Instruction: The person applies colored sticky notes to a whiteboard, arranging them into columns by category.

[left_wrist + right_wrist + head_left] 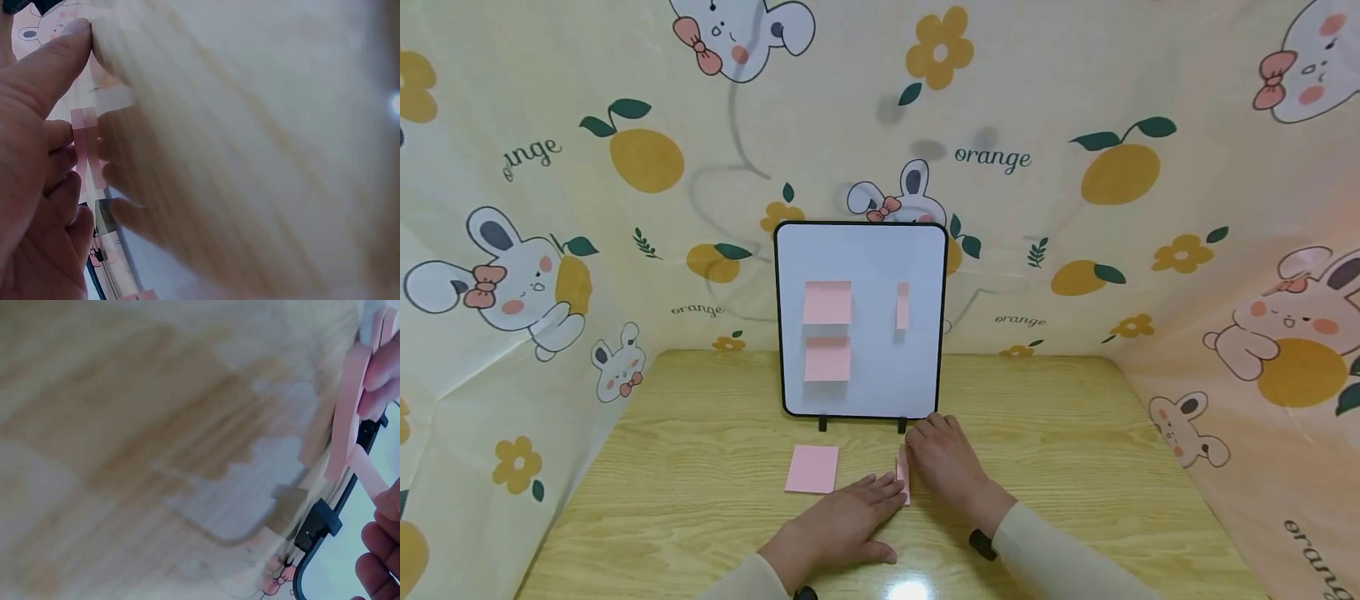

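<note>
A narrow pad of pink sticky notes [903, 492] lies on the table before the whiteboard. My left hand [853, 521] rests palm down with its fingers straight, their tips pressing the near part of this pad. At the pad's far end my right hand [947, 458] is bent over. In the right wrist view its fingertips pinch a pink strip [367, 472], lifted away from the pad [347, 412]. The left wrist view shows the left hand [37, 156] beside the pad [85, 144]. A square pink sticky note pad [812, 469] lies left of the hands.
A black-framed whiteboard [868, 258] stands upright behind the hands on black feet [902, 426]. Two square pink notes [827, 302] stick to its left half, one above the other. A narrow pink note [902, 307] is on its right. Patterned cloth surrounds the wooden table [685, 467].
</note>
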Action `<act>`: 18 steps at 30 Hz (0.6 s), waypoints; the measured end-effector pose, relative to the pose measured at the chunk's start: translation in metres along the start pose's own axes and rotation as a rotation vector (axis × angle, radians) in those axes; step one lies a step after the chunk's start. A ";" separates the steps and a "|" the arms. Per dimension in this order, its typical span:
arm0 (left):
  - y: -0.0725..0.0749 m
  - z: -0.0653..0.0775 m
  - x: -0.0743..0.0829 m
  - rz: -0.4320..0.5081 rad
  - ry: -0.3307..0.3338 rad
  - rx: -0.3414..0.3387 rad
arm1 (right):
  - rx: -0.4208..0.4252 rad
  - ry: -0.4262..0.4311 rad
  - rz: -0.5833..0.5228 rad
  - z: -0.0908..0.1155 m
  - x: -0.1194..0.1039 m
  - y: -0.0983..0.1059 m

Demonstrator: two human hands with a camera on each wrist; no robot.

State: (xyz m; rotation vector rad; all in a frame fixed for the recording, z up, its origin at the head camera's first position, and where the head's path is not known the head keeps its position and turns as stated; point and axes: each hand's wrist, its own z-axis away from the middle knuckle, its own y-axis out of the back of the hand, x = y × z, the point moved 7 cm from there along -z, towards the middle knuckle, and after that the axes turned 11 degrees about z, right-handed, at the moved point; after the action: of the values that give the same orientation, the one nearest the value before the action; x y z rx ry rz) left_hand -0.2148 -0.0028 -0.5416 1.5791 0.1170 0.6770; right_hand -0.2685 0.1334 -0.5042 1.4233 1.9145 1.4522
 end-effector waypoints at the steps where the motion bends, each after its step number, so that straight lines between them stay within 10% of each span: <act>1: 0.000 0.000 0.000 0.007 0.005 -0.005 | 0.010 -0.004 -0.003 -0.001 0.001 0.001; 18: -0.002 -0.003 -0.002 0.044 0.021 -0.020 | 0.192 -0.054 0.009 -0.020 0.027 0.028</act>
State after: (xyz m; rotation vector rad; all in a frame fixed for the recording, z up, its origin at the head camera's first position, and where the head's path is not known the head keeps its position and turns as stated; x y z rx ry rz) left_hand -0.2175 -0.0010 -0.5446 1.5593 0.0908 0.7265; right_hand -0.2815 0.1448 -0.4645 1.5388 2.0621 1.2475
